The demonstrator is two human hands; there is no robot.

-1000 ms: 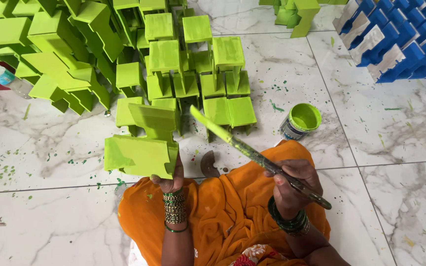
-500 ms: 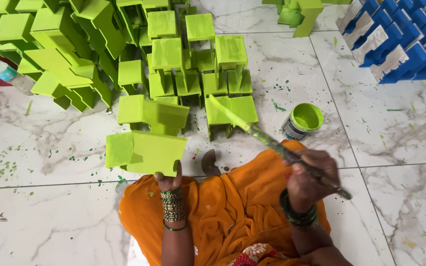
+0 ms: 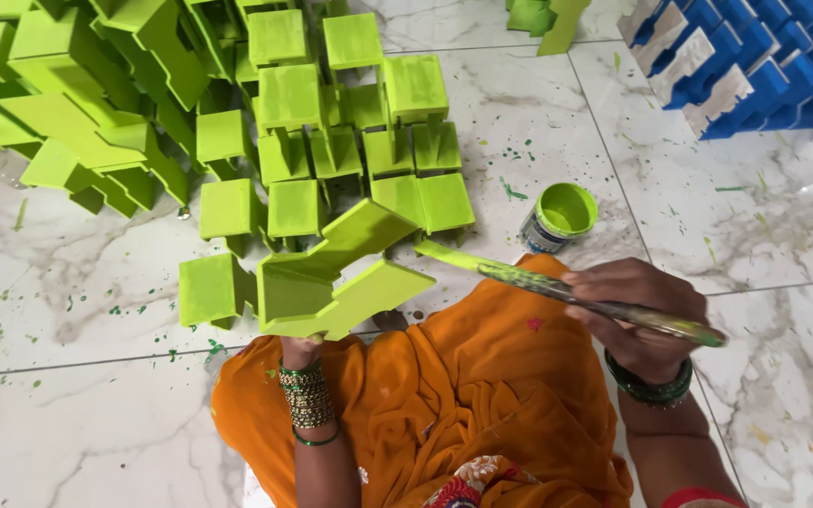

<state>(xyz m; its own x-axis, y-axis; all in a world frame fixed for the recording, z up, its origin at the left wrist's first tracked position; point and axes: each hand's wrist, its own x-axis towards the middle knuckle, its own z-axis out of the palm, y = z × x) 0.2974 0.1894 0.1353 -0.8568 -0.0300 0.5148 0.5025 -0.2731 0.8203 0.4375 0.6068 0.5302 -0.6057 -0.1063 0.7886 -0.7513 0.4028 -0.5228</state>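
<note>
A: Where is the green block [image 3: 331,282] right now?

B: Lifted off the floor [image 3: 96,423] in front of the person's lap, tilted, with its stepped faces turned up toward the camera. The left hand [image 3: 301,350] has it from underneath. Most of that hand is hidden behind the block, so I see only a bit of it above the bangles; the grip looks closed on the lower edge, but how the fingers wrap I cannot tell.

A: And the other hand?

B: The right hand [image 3: 637,310] is closed around the handle of a paintbrush [image 3: 566,293], fingers folded over it. The green tip points left, just beside the block's right corner, near it but I can't say touching.

A: What lies around them?

B: An orange cloth [image 3: 463,404] over the lap, directly below both. Just beyond the brush, a small open pot of green paint [image 3: 562,214] stands on the floor. Farther out, rows and a heap of painted green blocks [image 3: 265,113], and a stack of blue blocks [image 3: 764,66] at the far right.

A: What could go wrong here?

B: In my judgement, the block's paint may be wet, so the hand holding it could smudge it or slip. The loaded brush hangs over the cloth, so a drip could stain it. The pot sits close to the right forearm's path; a careless sweep could tip it onto the floor.
</note>
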